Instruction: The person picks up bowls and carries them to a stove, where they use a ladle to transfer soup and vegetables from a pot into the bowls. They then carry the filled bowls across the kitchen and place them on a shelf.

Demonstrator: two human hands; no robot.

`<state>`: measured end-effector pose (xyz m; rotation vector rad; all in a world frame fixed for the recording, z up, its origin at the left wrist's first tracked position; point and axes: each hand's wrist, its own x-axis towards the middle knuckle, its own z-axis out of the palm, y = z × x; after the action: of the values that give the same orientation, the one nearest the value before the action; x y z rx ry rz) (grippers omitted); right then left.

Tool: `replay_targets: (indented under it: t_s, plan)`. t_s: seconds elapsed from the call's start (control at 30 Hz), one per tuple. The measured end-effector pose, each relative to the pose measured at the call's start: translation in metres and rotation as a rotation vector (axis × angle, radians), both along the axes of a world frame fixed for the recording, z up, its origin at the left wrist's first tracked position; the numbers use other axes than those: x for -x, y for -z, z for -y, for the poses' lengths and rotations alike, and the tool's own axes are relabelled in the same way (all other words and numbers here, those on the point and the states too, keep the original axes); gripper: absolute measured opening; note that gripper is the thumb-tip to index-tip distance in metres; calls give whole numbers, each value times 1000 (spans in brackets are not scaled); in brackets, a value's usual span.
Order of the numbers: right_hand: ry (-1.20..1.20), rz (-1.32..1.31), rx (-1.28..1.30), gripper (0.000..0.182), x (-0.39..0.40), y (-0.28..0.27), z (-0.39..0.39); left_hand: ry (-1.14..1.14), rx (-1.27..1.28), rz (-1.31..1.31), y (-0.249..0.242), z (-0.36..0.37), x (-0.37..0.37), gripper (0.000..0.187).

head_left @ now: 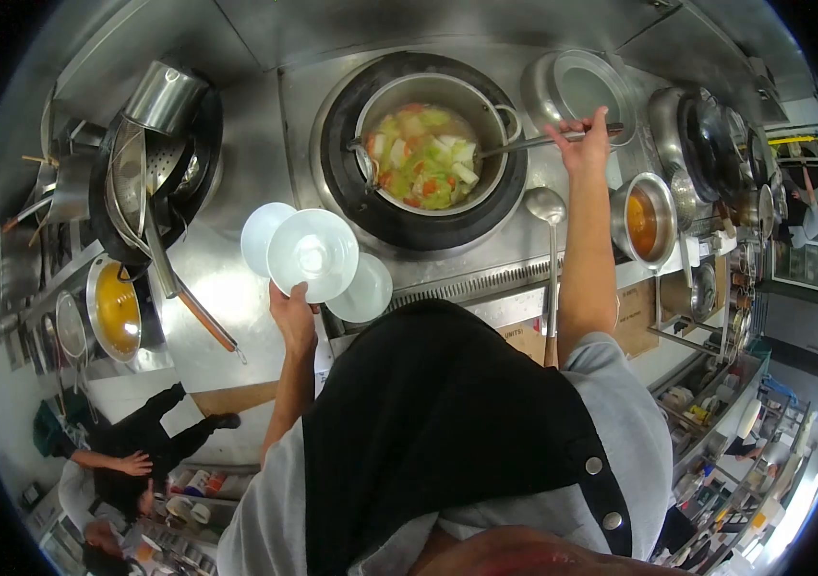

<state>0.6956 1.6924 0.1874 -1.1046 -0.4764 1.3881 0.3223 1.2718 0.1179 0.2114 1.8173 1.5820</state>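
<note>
My left hand (294, 312) grips a white bowl (313, 252) by its near rim, left of the pot. Two more white bowls, one on the left (260, 235) and one on the right (368, 291), partly show beneath or beside it. My right hand (582, 141) is closed around the handle of a metal ladle (524, 144). Its far end dips into a steel pot (495, 182) and is hidden by the food. Inside the pot is a soup or stew (419, 158) with pale chunks, green pieces and orange bits. The pot sits on a black round burner (337, 173).
Another ladle (545, 206) lies right of the burner, near a pan of orange liquid (641, 223) and a round metal pot (577, 82). At left stand a wok with strainers (131, 173) and a bowl of yellow liquid (116, 307). Another person (121, 461) is at lower left.
</note>
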Motion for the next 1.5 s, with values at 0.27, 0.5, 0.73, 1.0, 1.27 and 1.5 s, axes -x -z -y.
replay_targets:
  t_s: [0.27,0.5,0.73,1.0,1.27,1.5]
  plan:
    - [12,2,-17,48,-3,-6,3,-16,-9,7,-5,-3,-1,44]
    - [-49,38,-116,48,30,-44,14,-7,14,-12,0,-4,-2,44]
    - [-234,194,-267,44,103,-81,36,41,73,-25,2,2,1,50]
    - [-524,577,-491,43,152,-114,62,-22,-6,-33,5,4,2,45]
    - [-314,695,-405,44,138,-107,57,-30,26,-32,12,15,11,43]
    - [-295,944,-453,51,156,-76,44,-15,27,-37,11,10,9,44]
